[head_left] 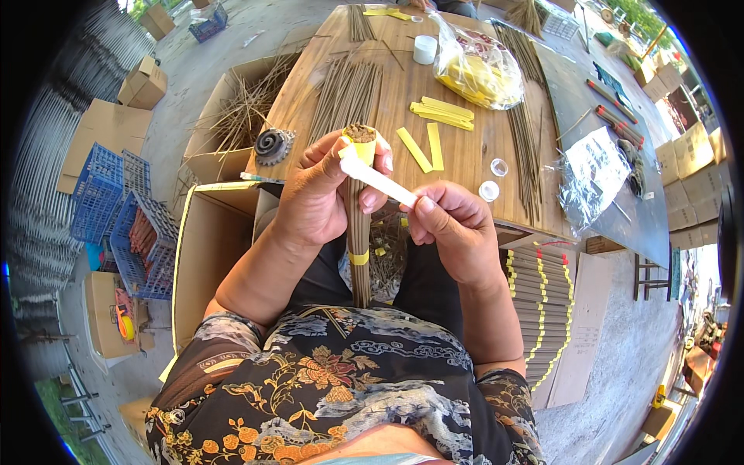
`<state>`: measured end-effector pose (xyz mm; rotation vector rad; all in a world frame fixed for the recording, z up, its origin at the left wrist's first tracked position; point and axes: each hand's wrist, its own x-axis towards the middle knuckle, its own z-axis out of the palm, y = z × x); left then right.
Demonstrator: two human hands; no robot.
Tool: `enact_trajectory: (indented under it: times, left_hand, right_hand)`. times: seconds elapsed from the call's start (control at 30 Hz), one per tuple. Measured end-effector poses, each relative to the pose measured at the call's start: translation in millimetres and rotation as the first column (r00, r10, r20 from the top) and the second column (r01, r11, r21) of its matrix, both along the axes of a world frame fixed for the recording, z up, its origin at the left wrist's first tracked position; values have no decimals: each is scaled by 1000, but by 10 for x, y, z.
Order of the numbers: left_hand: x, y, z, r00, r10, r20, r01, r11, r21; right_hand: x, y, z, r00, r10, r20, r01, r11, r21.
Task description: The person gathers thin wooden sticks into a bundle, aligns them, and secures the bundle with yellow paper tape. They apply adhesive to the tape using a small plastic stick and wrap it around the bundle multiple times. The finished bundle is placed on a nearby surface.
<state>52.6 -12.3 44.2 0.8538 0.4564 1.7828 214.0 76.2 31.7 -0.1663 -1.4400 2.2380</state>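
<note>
Bundle (359, 221) is held at the near side of the table (465, 159), left hand (316, 198) wrapped around its top, right hand (456, 229) pinching the strip (385, 184); lower band (358, 258) on, upper wrap (363, 149) apparently unfinished.

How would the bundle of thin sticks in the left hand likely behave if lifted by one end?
The bundle of sticks would probably stay fairly stiff, since it runs straight and tightly packed. The yellow band around it should help limit splaying. Stood on end, it would likely tip, being long and narrow.
</note>
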Motion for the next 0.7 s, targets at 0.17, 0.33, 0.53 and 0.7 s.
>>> enact_trajectory:
  times: [0.17,0.33,0.53,0.7]
  left_hand:
    - [-7,14,-1,1000,7,17,-7,1000,-8]
    - [40,19,-14,1000,19,25,-18,1000,-25]
    - [-7,10,-27,1000,-13,-15,13,1000,-2]
    - [13,1,-17,1000,-7,7,7,1000,-12]
  right_hand:
    - [47,11,-20,1000,-11,7,11,1000,-12]
    - [44,31,-5,1000,-13,-26,13,1000,-28]
    - [80,43,-32,992,-114,-56,114,993,-15]
    - [84,-14,29,962,-258,-89,270,951,154]
